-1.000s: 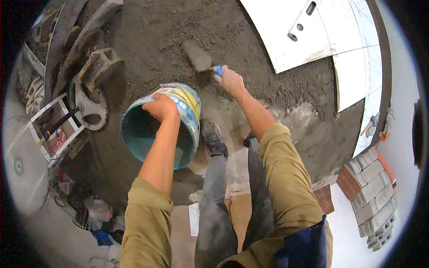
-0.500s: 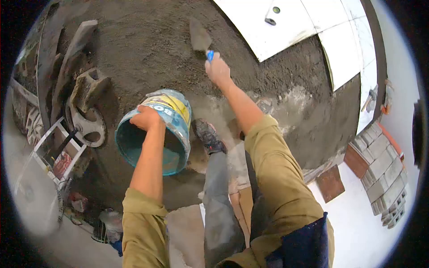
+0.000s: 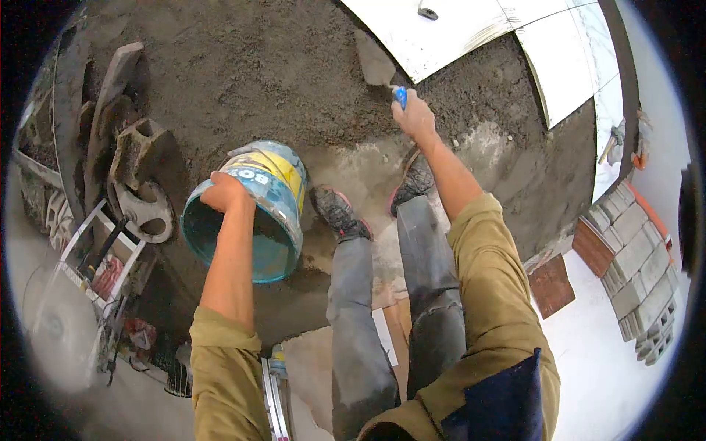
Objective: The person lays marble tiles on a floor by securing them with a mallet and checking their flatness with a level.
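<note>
My left hand (image 3: 226, 192) is closed on the rim of a blue-green bucket (image 3: 283, 180) with a yellow label. The bucket is tipped with its mouth toward me, and grey residue coats the inside. In my right hand (image 3: 415, 116) is the blue handle of a trowel (image 3: 376, 62). Its grey blade lies over the dark, rough mortar bed (image 3: 272, 81), close to the edge of the white floor tiles (image 3: 426, 44). My shoes stand below, on a paler, dusty patch of floor between the two hands.
Left of the bucket are a hollow concrete block (image 3: 140, 151), a grey plate with cut-outs (image 3: 151, 213), a plank (image 3: 110, 95) and a metal frame (image 3: 99, 253). At right, stacked grey blocks (image 3: 640, 257) stand near a brown tile (image 3: 551, 285). A hammer-like tool (image 3: 612, 145) lies on the tiles.
My right hand has swung the trowel to the right, toward the tile edge. The bucket has shifted slightly left in view, still held by my left hand. My right foot now shows.
</note>
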{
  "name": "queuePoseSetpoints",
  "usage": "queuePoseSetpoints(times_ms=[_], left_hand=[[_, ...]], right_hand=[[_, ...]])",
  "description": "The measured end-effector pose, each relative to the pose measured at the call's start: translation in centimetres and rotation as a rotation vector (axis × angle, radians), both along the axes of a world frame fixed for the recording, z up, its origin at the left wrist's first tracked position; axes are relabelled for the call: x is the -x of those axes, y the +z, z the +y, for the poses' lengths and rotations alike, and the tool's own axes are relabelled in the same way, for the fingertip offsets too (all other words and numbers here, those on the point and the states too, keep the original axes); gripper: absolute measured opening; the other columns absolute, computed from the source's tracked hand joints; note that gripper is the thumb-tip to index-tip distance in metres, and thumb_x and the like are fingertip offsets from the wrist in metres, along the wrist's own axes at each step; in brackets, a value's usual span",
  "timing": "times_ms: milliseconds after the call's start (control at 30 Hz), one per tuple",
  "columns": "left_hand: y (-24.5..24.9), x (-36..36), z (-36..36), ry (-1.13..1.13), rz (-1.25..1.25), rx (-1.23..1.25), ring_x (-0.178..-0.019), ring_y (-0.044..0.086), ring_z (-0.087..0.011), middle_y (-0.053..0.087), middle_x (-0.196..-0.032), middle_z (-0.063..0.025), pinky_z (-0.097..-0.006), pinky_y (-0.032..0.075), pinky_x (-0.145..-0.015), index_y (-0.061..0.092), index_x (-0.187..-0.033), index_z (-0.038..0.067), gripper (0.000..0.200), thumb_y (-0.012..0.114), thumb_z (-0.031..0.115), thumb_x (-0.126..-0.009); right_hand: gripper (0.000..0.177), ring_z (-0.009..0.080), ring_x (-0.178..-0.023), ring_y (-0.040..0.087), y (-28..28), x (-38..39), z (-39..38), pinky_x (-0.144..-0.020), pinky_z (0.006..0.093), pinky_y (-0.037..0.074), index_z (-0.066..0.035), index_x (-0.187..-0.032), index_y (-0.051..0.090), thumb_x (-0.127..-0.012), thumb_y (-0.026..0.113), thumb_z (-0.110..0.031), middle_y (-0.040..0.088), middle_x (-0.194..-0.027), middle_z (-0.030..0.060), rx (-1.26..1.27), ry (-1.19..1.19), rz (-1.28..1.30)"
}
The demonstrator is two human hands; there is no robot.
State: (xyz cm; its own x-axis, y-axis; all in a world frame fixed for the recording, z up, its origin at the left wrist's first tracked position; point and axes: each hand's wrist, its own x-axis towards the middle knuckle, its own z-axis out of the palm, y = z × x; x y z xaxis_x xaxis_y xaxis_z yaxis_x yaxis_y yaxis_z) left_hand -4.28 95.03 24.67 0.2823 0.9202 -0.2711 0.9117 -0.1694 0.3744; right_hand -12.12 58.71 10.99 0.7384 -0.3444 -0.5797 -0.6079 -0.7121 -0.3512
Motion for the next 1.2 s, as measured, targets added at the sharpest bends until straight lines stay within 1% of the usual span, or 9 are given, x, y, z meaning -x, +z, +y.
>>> queuePoseSetpoints(times_ms=[367,567,733,767,833,933,967,1100,1200], left_hand=[[0.7,-0.2,-0.3,-0.017,0.027,0.073,-0.111,0.059,-0.0443,0.054,-0.122,-0.0358,-0.0491,0.049,-0.093,0.04,-0.119,-0.015,0.049,0.054,0.025,-0.095],[0.6,-0.2,-0.2,-0.019,0.026,0.065,-0.112,0.059,-0.0441,0.054,-0.123,-0.0355,-0.0486,0.049,-0.094,0.039,-0.12,-0.014,0.05,0.055,0.025,-0.095],[-1.2,0.1,1.2,-0.043,0.0,0.088,-0.111,0.06,-0.0423,0.055,-0.124,-0.0342,-0.0478,0.051,-0.092,0.042,-0.12,-0.016,0.051,0.055,0.024,-0.093],[-0.1,0.0,0.5,-0.004,-0.013,0.12,-0.109,0.061,-0.0411,0.056,-0.123,-0.033,-0.0471,0.052,-0.09,0.044,-0.119,-0.017,0.049,0.056,0.023,-0.092],[-4.5,0.5,4.9,-0.146,0.093,0.025,-0.103,0.065,-0.0387,0.061,-0.118,-0.0303,-0.0457,0.054,-0.085,0.052,-0.112,-0.019,0.046,0.057,0.022,-0.09],[-0.7,-0.1,1.4,-0.004,0.003,0.085,-0.103,0.066,-0.0352,0.064,-0.119,-0.024,-0.0429,0.055,-0.081,0.055,-0.116,-0.012,0.043,0.061,0.021,-0.089],[-4.2,0.9,4.5,-0.02,0.003,0.089,-0.103,0.066,-0.0352,0.064,-0.119,-0.024,-0.0429,0.055,-0.081,0.055,-0.116,-0.012,0.043,0.061,0.021,-0.089],[-18.6,-1.7,20.1,-0.848,0.686,-0.315,-0.105,0.067,-0.0281,0.068,-0.118,-0.0125,-0.0352,0.054,-0.08,0.061,-0.121,0.005,0.038,0.067,0.02,-0.086],[-17.5,-3.0,18.7,-0.883,0.776,-0.156,-0.106,0.066,-0.0331,0.06,-0.124,-0.0213,-0.0417,0.055,-0.083,0.05,-0.127,-0.005,0.049,0.063,0.019,-0.086]], right_hand=[[0.047,0.0474,-0.086,0.064,-2.1,3.0,-0.3,-0.075,0.0562,0.05,-0.001,-0.106,0.052,-0.087,0.059,-0.044,0.065,-0.088,0.0303,-0.083,0.169,0.056],[0.044,0.0449,-0.088,0.065,-0.9,6.8,3.2,-0.076,0.054,0.051,-0.003,-0.107,0.052,-0.087,0.059,-0.042,0.067,-0.09,0.0257,-0.241,0.675,0.177],[0.039,0.0399,-0.091,0.067,-1.2,6.2,8.5,-0.077,0.051,0.053,-0.003,-0.114,0.052,-0.086,0.058,-0.03,0.069,-0.096,0.022,-0.143,0.025,0.17],[0.039,0.0399,-0.091,0.067,-1.2,6.9,8.8,-0.077,0.051,0.053,-0.003,-0.114,0.052,-0.086,0.058,-0.03,0.069,-0.096,0.022,-0.127,-0.003,0.162],[0.032,0.0374,-0.091,0.068,-1.5,8.8,9.4,-0.076,0.0497,0.054,-0.005,-0.115,0.052,-0.087,0.054,-0.02,0.069,-0.099,0.0193,-0.187,0.528,0.12],[0.034,0.0403,-0.089,0.066,-3.7,14.2,9.1,-0.075,0.0525,0.051,-0.009,-0.111,0.049,-0.084,0.06,-0.027,0.067,-0.094,0.0209,-0.047,0.341,-0.044],[0.033,0.0413,-0.09,0.066,-2.1,14.8,7.5,-0.075,0.0526,0.051,-0.008,-0.109,0.05,-0.085,0.059,-0.029,0.066,-0.097,0.0196,-0.068,0.222,0.114],[0.033,0.0441,-0.089,0.065,1.4,20.8,2.4,-0.078,0.0535,0.05,-0.004,-0.108,0.052,-0.086,0.058,-0.029,0.066,-0.097,0.0242,0.081,-0.287,0.116],[0.038,0.0458,-0.09,0.065,4.8,23.7,0.5,-0.081,0.0539,0.05,-0.001,-0.107,0.052,-0.085,0.057,-0.031,0.066,-0.098,0.0273,0.06,-0.416,0.061]])
